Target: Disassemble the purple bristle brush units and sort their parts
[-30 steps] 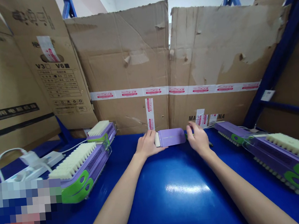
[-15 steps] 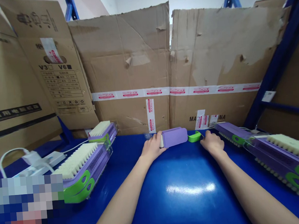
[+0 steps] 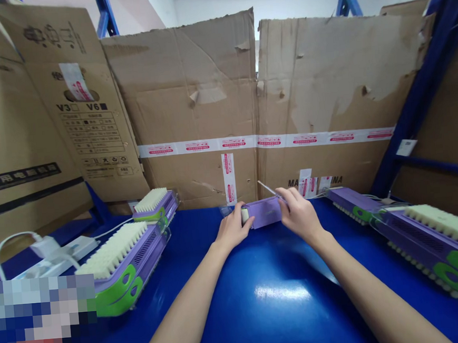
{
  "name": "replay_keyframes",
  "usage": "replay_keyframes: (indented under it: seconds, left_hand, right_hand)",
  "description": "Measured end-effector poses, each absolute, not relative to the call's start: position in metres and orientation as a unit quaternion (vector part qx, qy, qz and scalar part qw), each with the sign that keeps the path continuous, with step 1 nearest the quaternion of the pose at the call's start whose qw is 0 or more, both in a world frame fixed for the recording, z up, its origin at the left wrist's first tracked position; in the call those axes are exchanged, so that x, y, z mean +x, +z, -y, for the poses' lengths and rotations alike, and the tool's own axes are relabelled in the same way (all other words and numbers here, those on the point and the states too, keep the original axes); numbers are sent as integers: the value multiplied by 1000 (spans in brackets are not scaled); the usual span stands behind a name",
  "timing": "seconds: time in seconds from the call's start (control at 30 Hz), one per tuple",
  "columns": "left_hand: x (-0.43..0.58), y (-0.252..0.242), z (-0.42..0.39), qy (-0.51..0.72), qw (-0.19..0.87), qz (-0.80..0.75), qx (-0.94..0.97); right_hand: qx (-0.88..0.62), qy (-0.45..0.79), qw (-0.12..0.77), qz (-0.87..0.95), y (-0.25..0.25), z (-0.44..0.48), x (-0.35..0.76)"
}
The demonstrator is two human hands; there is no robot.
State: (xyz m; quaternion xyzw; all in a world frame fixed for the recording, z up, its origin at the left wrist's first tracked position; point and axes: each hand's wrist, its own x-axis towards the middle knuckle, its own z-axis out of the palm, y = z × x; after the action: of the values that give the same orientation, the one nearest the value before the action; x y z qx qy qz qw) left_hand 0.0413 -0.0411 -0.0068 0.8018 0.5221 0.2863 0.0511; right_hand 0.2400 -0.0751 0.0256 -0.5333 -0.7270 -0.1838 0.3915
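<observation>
A small purple block-shaped part point(image 3: 264, 211) lies on the blue table point(image 3: 278, 294) near the cardboard wall. My left hand point(image 3: 232, 226) grips its left end, fingers curled round the pale end piece. My right hand point(image 3: 298, 212) is closed at its right end, pinching a thin pale rod point(image 3: 267, 188) that sticks up and to the left above the part. The green piece seen earlier is hidden.
Purple and green brush units with pale bristles lie on the left point(image 3: 119, 259) and right point(image 3: 428, 232). A white power strip with cable point(image 3: 48, 251) sits far left. Taped cardboard sheets point(image 3: 248, 112) wall the back; a blue rack post point(image 3: 417, 93) stands right.
My right hand went out to the right, where a green piece showed beside it, then came back to the purple part holding a thin rod. My left hand stayed on the part's left end.
</observation>
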Motion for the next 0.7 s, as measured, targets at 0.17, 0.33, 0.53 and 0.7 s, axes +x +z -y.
replay_keyframes:
  seconds: [0.17, 0.33, 0.53, 0.7]
  left_hand:
    - [41, -15, 29, 357, 85, -526, 767]
    - [40, -19, 21, 358, 126, -540, 751]
    - [44, -17, 28, 326, 133, -548, 759]
    - [46, -15, 32, 313, 125, -552, 763]
  right_hand:
    - [-461, -165, 347, 800, 22, 85, 222]
    - [-447, -168, 333, 813, 18, 86, 216]
    - [-474, -186, 310, 803, 16, 84, 216]
    - [-484, -201, 265, 809, 21, 89, 213]
